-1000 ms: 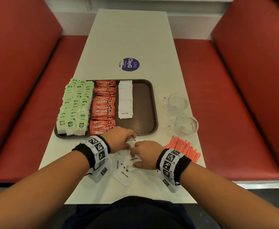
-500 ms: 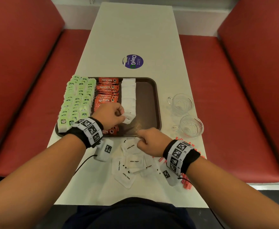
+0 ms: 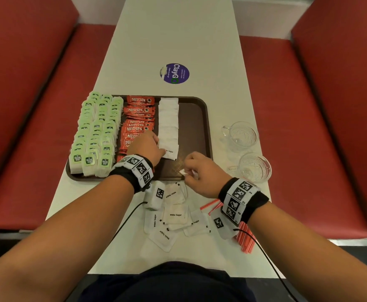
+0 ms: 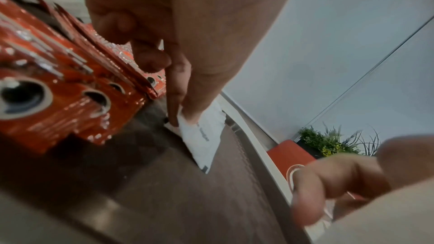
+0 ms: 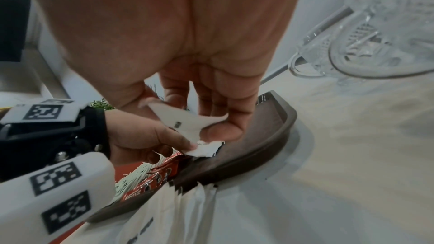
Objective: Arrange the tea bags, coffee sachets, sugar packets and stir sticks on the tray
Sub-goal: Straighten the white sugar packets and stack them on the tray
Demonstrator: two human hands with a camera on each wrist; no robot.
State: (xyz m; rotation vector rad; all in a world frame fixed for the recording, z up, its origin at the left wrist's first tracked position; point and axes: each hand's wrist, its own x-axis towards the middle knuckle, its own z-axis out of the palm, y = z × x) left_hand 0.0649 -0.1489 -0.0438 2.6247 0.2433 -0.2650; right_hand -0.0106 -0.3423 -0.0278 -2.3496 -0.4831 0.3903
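Since a second ago your left hand (image 3: 149,147) has gone from the loose pile to the tray (image 3: 202,127) and is pinching a "White Sugar" packet (image 3: 170,151) down at the near end of the sugar column, extending that row. Your right hand (image 3: 201,174) is pinching another white packet (image 5: 185,118) over the tray's near edge. Beside them are reading "NESCAFÉ Classic" sachets (image 3: 138,118); the desk (image 3: 174,40) sticker (image 3: 174,73) says "ClayGO".

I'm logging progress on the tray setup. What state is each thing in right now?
Tray: partly filled, right side bare.
Tea bags: in rows on tray.
Coffee sachets: in a row on tray.
Sugar column: on tray; left hand pinches its nearest packet.
Right hand: pinches a sugar packet.
Loose sugar packets: on table.
Stir sticks: on table.
Glass cups: upright, empty.
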